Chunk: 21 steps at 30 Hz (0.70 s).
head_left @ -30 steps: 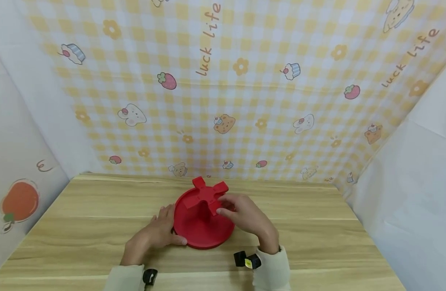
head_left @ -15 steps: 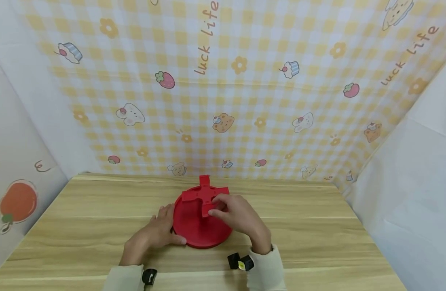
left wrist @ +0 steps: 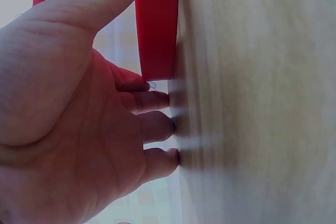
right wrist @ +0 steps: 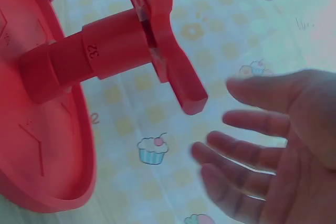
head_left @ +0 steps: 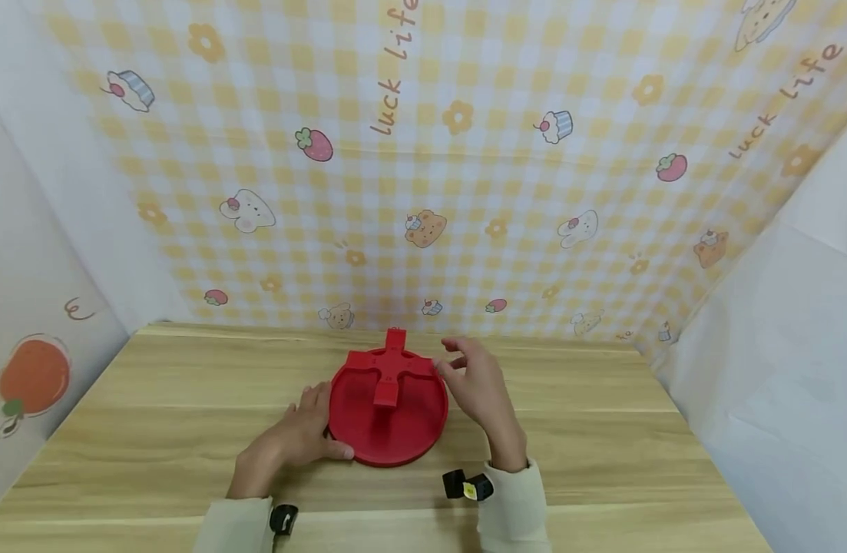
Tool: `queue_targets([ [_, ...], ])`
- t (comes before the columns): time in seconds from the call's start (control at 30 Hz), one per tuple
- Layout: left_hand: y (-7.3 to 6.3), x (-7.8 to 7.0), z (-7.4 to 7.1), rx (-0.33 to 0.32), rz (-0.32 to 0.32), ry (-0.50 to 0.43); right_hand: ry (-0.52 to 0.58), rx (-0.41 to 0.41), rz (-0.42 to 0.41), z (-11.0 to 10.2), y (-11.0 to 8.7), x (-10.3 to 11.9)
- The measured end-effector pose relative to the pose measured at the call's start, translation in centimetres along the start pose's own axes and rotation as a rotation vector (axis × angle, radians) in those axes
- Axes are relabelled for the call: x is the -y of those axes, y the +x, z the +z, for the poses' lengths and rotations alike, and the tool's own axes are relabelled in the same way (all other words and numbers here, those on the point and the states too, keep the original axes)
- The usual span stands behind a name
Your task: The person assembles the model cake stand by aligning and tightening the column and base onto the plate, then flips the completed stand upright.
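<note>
A red round base (head_left: pixel 402 442) with a raised rim lies on the table. From its middle rises a red post (right wrist: pixel 94 51), marked 32, and a red four-armed cross (head_left: pixel 390 364) tops it. My left hand (head_left: pixel 288 438) rests against the base's left side, thumb at the front rim; the left wrist view shows its fingertips (left wrist: pixel 160 161) down by the table. Beside the cross's right arm is my right hand (head_left: pixel 480 388), fingers loosely bent and holding nothing. In the right wrist view a gap separates this hand from the cross.
The wood-grain table (head_left: pixel 603 461) extends to both sides of the base. Behind it hangs a yellow checked cloth (head_left: pixel 368 192), with white side sheets (head_left: pixel 775 346) at left and right. Black wrist devices (head_left: pixel 468 486) sit at both cuffs.
The cross has turned clockwise, seen from above. My right hand has let go of its near arm and moved right, off the cross. My left hand has stayed at the base.
</note>
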<state>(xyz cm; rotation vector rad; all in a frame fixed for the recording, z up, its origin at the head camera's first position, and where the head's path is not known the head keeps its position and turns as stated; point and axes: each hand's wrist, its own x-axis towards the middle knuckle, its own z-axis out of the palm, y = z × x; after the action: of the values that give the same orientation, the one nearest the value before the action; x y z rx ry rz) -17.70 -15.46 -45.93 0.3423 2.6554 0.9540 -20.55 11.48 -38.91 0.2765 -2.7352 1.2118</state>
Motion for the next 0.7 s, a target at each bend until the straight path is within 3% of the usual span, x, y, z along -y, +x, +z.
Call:
queue_targets([
  [0.2,-0.19,-0.13,-0.21,0.002,-0.005,0.000,0.050,0.127,-0.022,0.22,0.06,-0.34],
  [0.7,-0.07,0.02,-0.06,-0.002,-0.007,-0.006,0.031,0.180,-0.043,-0.22,-0.09,-0.31],
])
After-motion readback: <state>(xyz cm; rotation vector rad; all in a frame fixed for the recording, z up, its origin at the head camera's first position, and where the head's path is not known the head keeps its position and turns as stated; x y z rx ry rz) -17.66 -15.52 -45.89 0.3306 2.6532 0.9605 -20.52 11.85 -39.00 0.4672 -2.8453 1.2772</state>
